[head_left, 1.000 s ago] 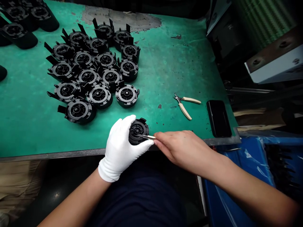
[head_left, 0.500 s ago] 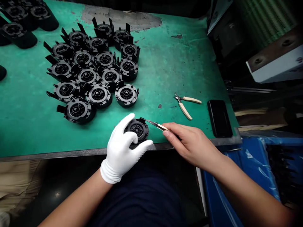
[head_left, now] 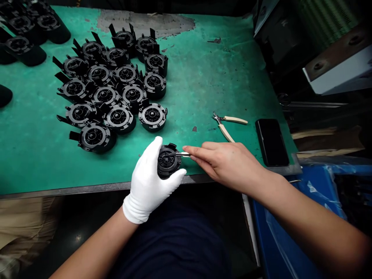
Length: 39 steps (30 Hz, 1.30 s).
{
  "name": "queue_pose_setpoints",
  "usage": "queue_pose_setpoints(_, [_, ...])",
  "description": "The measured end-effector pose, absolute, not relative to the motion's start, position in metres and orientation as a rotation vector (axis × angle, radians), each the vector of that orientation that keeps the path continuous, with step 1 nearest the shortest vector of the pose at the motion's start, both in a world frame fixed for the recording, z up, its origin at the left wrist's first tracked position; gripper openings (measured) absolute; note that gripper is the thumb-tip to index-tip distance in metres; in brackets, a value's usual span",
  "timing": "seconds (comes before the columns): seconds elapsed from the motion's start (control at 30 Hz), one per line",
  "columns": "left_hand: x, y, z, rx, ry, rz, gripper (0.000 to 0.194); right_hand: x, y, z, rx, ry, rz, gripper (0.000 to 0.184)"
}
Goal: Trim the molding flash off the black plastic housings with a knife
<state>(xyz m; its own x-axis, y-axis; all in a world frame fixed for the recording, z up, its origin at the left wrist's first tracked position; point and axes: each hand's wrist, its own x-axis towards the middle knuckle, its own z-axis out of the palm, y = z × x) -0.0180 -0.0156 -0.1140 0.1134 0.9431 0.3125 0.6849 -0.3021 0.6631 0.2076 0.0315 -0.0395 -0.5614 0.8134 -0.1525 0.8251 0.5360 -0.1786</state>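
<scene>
Since half a second earlier, my right hand (head_left: pixel 225 164) had brought the slim bladed tool (head_left: pixel 182 154) leftward, off the far-right rim of the black round part (head_left: pixel 169 167) and over its face; the index finger of my left hand (head_left: pixel 147 180) had uncurled from above that face.

From my end, left to right: taller black cylinders (head_left: pixel 35 56) grouped at the far left, cut off by the view; a dark rounded object (head_left: pixel 4 96) below them at the left edge, mostly out of view. Next, a tight cluster of black parts (head_left: pixel 104 95), ring faces up, several with upright tabs, on the green mat (head_left: pixel 200 85). Worn grey patch (head_left: pixel 145 24) behind them.

Middle, near edge: my left hand, white-gloved, cupped the black round part from the left, fingers together along its left side, thumb spread out along the near side. Part sat face up, one tab on the far rim; couldn't tell if it rested on the mat. My right hand, bare, pinched the tool between thumb and fingers, blade over the face; couldn't tell if it touched.

Right: cream-handled nippers (head_left: pixel 220 120) lay splayed, one handle end behind my right hand. Then a black phone (head_left: pixel 272 142), flat near the corner. Blue bin (head_left: pixel 319 170) beyond, plastic film along it, dark contents blurry.
</scene>
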Motion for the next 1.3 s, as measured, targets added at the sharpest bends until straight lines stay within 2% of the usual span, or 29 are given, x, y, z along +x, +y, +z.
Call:
queue_pose_setpoints(0.17, [-0.017,-0.014,-0.114,2.039,1.607,1.006,0.094,0.206,0.039,-0.036,1.387,2.694,-0.239,0.037])
queue_pose_setpoints(0.5, [-0.018,-0.015,-0.116,2.017,1.582,1.030,0.089,0.209,0.004,-0.045,1.495,2.585,-0.723,0.039])
queue_pose_setpoints(0.93, [-0.018,-0.014,-0.115,2.031,1.573,1.047,0.090,0.202,-0.012,-0.052,1.597,2.592,-0.769,0.039])
queue_pose_setpoints(1.13, [-0.019,-0.014,-0.115,2.016,1.601,1.043,0.090,0.205,-0.003,-0.048,1.543,2.581,-1.091,0.037])
queue_pose_setpoints(1.3, [-0.015,-0.034,-0.104,1.895,1.580,1.010,0.084,0.185,-0.018,-0.064,1.971,2.390,-1.706,0.041])
